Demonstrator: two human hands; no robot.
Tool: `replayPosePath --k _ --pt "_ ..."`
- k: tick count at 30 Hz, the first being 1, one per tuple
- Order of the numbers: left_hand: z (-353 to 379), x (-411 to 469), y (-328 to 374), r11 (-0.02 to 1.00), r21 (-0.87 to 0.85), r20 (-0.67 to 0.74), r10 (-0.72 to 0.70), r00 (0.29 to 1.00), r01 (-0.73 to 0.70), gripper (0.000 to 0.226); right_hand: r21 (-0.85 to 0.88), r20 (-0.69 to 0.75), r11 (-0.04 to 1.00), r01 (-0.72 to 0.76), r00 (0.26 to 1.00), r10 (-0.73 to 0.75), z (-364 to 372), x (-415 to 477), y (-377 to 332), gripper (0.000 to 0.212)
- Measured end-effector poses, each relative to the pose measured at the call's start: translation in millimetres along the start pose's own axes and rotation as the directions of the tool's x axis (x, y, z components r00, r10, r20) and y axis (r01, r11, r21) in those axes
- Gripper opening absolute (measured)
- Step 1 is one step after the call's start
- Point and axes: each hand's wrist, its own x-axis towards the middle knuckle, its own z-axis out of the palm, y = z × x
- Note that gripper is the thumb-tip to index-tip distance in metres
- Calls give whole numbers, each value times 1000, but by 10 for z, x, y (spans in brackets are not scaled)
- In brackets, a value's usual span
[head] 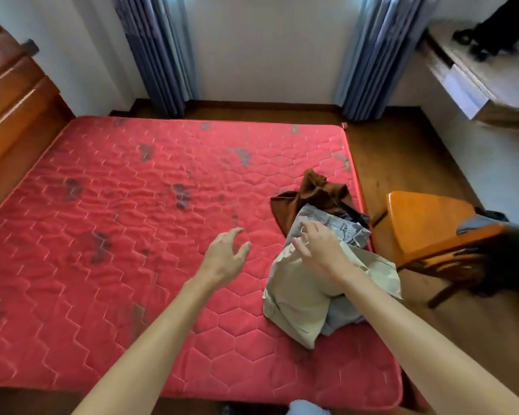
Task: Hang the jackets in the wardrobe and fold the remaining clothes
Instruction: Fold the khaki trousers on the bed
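Head view. My left hand (226,255) hovers over the red mattress (102,265), fingers (237,232) spread and holding nothing. My right hand (321,247) rests on the clothes pile at the mattress's right edge: beige garment (297,304) on top, light denim (336,226) beneath, brown garment (309,193) behind (its shape hard to make out). I cannot tell whether those fingers pinch cloth. A wooden chair (426,226) stands beside the bed, partly cut off.

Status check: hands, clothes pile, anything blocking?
Left hand open, hovering over red mattress. Right hand open, over clothes pile, grip unclear. Pile unfolded at mattress's right edge. Nothing in the way.
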Motion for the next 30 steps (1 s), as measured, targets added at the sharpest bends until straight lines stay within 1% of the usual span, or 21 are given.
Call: replayPosePath --k 3,6,8,12,16,20,23,25,28,30 --pt "520 154 138 999 0 68 -34 997 34 49 11 45 998 -61 997 60 82 8 577 52" --pt "965 264 219 997 17 126 -74 989 73 50 10 93 994 -111 990 110 223 93 1108 52" --pt "1222 378 260 995 30 156 -99 983 96 50 14 159 982 -189 970 184 322 178 1446 53" --pt "1621 610 316 986 41 191 -166 968 161 50 -3 301 943 -332 899 317 546 400 2109 57" --pt "1973 792 328 975 45 208 -220 953 216 48 -38 382 888 -459 814 438 760 644 2645 60" --pt "2278 860 267 961 70 257 -275 926 266 49 -33 394 833 -552 759 519 986 819 3055 65" --pt "2433 874 163 951 79 274 -309 911 298 49 5 458 775 -632 691 560 1194 837 3301 63" --pt "2498 872 91 944 73 272 -329 904 321 48 -6 491 761 -648 661 567 1313 840 3381 65" --pt "2536 825 16 939 74 270 -343 900 336 48 -50 467 769 -637 666 582 1453 855 3393 80" --pt "2531 773 -25 940 86 273 -341 900 330 48 -13 474 765 -643 670 571 1538 881 3378 85"
